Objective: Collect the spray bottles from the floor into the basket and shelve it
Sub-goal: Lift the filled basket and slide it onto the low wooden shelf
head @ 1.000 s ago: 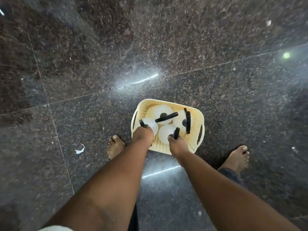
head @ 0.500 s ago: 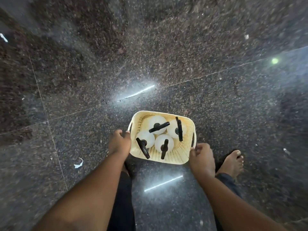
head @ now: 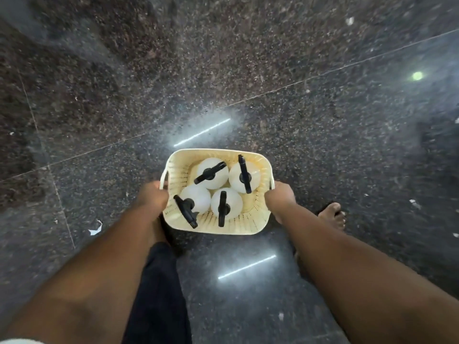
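The person is bending over a cream basket [head: 258, 220] that seems to be sitting on the dark polished floor [head: 347, 145] between the feet. Four white bottles [head: 213, 173] with black spray heads are standing inside it, packed toward the far and left part. The left hand [head: 151, 197] is closing on the left handle, fingers curled under the rim; the right hand [head: 279, 194] is gripping the right handle the same way, fingertips hidden. No bottle is showing loose on the floor, so collecting looks done and lifting is likely next. An uneven lift could be tipping the upright bottles against each other or over the low near wall, and the glossy floor could be slippery for bare feet
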